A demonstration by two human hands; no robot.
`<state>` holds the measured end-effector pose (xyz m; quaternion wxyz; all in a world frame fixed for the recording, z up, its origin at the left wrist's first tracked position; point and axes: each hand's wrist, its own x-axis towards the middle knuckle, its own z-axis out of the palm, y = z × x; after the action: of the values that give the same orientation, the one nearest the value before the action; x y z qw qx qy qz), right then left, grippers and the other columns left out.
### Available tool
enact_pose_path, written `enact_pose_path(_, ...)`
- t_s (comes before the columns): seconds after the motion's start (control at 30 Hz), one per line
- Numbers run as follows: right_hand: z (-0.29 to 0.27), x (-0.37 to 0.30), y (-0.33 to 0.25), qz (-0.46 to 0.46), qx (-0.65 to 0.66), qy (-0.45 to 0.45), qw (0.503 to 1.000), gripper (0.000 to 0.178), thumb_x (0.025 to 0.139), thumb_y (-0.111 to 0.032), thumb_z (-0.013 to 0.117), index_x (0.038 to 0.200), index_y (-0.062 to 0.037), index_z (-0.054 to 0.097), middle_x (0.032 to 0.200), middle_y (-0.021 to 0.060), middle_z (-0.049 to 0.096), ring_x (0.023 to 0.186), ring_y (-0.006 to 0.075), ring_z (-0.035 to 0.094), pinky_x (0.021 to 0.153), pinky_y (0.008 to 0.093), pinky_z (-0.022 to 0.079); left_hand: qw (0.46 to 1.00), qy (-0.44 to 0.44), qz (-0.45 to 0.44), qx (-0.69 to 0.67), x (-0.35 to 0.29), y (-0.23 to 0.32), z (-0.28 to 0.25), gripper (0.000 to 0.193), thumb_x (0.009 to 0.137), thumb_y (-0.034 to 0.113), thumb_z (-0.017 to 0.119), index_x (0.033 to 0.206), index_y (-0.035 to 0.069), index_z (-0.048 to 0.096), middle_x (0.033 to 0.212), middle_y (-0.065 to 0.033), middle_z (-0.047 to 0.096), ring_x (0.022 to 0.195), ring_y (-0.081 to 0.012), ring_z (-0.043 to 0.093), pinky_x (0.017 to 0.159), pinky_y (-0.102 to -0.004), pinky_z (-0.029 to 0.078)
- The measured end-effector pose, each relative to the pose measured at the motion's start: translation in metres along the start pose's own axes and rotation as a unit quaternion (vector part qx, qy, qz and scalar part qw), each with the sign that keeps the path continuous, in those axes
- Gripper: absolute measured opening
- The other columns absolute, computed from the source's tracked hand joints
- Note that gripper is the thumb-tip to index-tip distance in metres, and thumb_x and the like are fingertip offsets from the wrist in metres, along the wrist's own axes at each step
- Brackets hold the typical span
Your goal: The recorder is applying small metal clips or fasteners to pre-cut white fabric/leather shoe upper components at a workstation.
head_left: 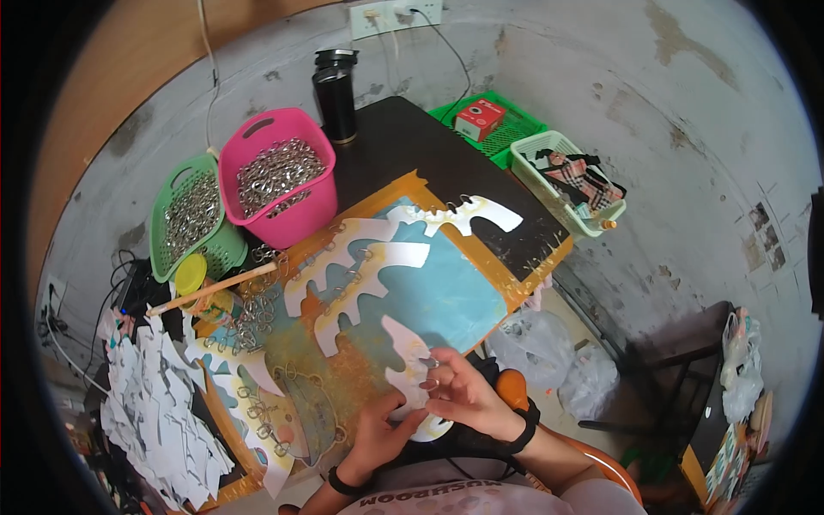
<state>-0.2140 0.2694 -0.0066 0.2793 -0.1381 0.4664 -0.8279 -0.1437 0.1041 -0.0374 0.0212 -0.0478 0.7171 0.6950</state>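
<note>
Close to my body at the table's front edge, a white curved cut-out piece with a scalloped side is held between my hands. My left hand is closed on its lower end, thumb on top. At its right edge my right hand has thumb and fingers closed around a small metal ring, which touches the piece. Farther off on the blue mat, similar white pieces lie with metal rings along their notches and yellowish stains. Another such piece rests near the mat's far edge.
A pink basket and a green basket hold many metal rings. Left of the mat are a yellow-lidded jar, a wooden stick and a heap of white cut-outs. A black tumbler stands at the back.
</note>
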Motion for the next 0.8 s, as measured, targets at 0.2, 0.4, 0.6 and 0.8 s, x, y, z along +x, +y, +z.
enact_pose_path(0.2,-0.019,-0.001,0.009,0.083,-0.174,-0.039,0.98,0.037,0.085,-0.013,0.075,0.113,0.0017,0.056,0.091,0.0016,0.061,0.075,0.0045,0.055,0.064,0.0211,0.046,0.995,-0.025,0.035,0.087,0.0,0.005,-0.005,0.019,0.08,0.011,0.076,0.075,0.0,0.061,0.063,-0.0048,0.058,0.058,-0.0089,0.052,0.052,-0.0267,0.04)
enact_pose_path(0.4,-0.026,-0.004,0.015,0.051,-0.207,-0.029,0.977,0.029,0.085,-0.016,0.075,0.102,0.0038,0.062,0.086,0.0028,0.063,0.077,0.0049,0.057,0.067,0.0234,0.051,0.988,-0.057,0.03,0.137,0.001,0.002,-0.003,0.017,0.079,0.008,0.077,0.079,0.0,0.061,0.068,-0.0038,0.063,0.055,-0.0078,0.057,0.051,-0.0236,0.045)
enact_pose_path(0.6,-0.013,-0.002,0.01,-0.068,-0.281,0.002,0.957,0.03,0.087,-0.022,0.071,0.088,0.0043,0.056,0.067,0.0118,0.058,0.058,0.0148,0.054,0.053,0.031,0.043,0.999,-0.008,0.038,0.018,0.003,0.007,-0.001,0.017,0.076,0.011,0.076,0.083,0.001,0.064,0.077,-0.0043,0.063,0.07,-0.0116,0.058,0.062,-0.0255,0.046)
enact_pose_path(0.8,-0.012,-0.005,0.009,-0.081,-0.227,0.022,0.97,0.028,0.09,-0.02,0.067,0.088,0.004,0.054,0.068,0.0069,0.054,0.059,0.0115,0.044,0.052,0.0285,0.037,0.987,-0.045,0.07,0.137,0.008,0.01,-0.005,0.022,0.092,0.018,0.065,0.094,-0.004,0.062,0.066,0.0014,0.051,0.059,-0.0061,0.042,0.051,-0.0239,0.035)
